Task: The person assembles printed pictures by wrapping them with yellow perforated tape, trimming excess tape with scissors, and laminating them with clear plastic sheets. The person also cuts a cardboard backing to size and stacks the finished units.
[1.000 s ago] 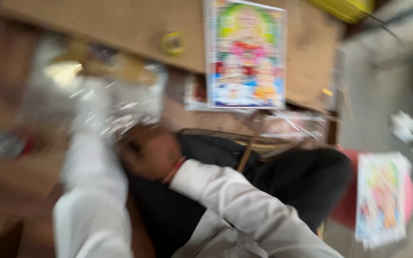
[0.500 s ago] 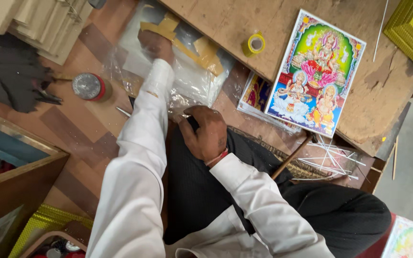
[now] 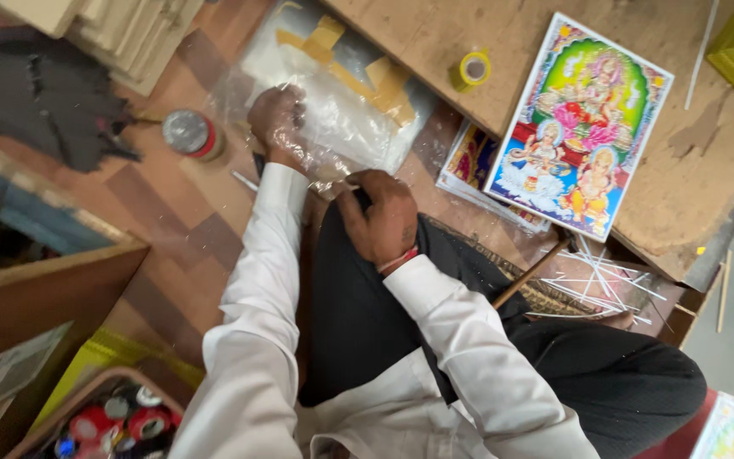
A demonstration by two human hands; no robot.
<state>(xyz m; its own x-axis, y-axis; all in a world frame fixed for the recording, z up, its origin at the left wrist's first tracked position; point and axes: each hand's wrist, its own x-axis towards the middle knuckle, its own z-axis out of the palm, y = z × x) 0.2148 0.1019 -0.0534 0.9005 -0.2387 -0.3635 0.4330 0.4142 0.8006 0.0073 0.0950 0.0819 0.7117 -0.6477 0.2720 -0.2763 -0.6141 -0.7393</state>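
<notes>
The left hand lies spread on a clear plastic bag that rests on the floor just beside the low wooden tabletop; its fingers press flat on the film rather than closing round it. The right hand, on the near side of the bag over the person's dark-trousered knee, pinches the bag's near edge with its fingers clenched on the crinkled film.

The film looks thin and slippery, so I judge that a hard tug from the pinching hand could tear it or pull it out from under the flat palm. The strips of tan tape stuck across the bag may peel or wrinkle if it is dragged.

Left of the bag stands a small round tin, close enough to be knocked by the left sleeve. Right of the bag, a roll of yellow tape and a bright printed picture lie on the tabletop. Thin white sticks are scattered below the picture.
</notes>
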